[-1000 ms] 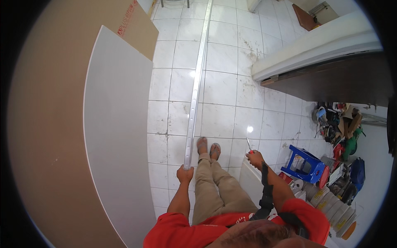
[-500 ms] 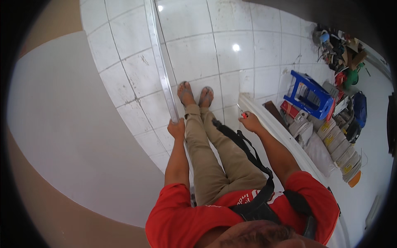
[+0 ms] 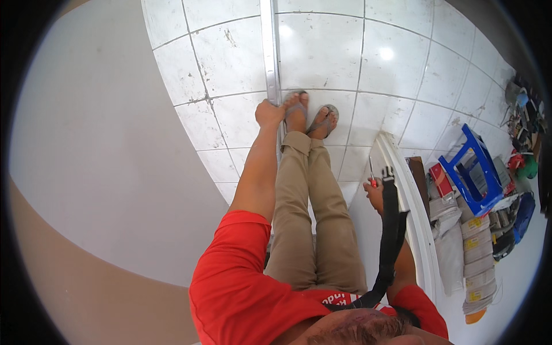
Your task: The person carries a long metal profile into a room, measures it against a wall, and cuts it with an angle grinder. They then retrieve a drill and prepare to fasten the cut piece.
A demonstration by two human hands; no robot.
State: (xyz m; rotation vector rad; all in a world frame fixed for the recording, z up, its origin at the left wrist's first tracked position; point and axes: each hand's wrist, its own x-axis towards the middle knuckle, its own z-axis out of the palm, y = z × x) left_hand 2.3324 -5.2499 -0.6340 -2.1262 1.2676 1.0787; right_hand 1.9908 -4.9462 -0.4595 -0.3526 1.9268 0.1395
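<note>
My left hand (image 3: pixel 269 114) is closed around a long, straight silvery metal bar (image 3: pixel 268 46), near my feet. The bar stretches away from me across the tiled floor, and a narrow strip of it seems to show below my grip too. Low on the right, my right hand (image 3: pixel 375 196) is closed on a screwdriver (image 3: pixel 373 182) with a red handle and a thin shaft pointing away from me. A dangling black strap (image 3: pixel 390 213) with a buckle hides part of that hand and forearm.
White floor tiles (image 3: pixel 322 52) lie ahead. On my left is a broad pale wall panel (image 3: pixel 103 155). A white frame edge (image 3: pixel 411 190) runs beside my right arm. Beyond it are a blue plastic stool (image 3: pixel 484 178), wrapped bundles (image 3: pixel 477 253) and piled odds and ends (image 3: pixel 520 109).
The view has swung, so the scene sits further right. My left hand has moved forward along the bar, toward my feet. The screwdriver stays in my right hand, now partly behind the strap.
</note>
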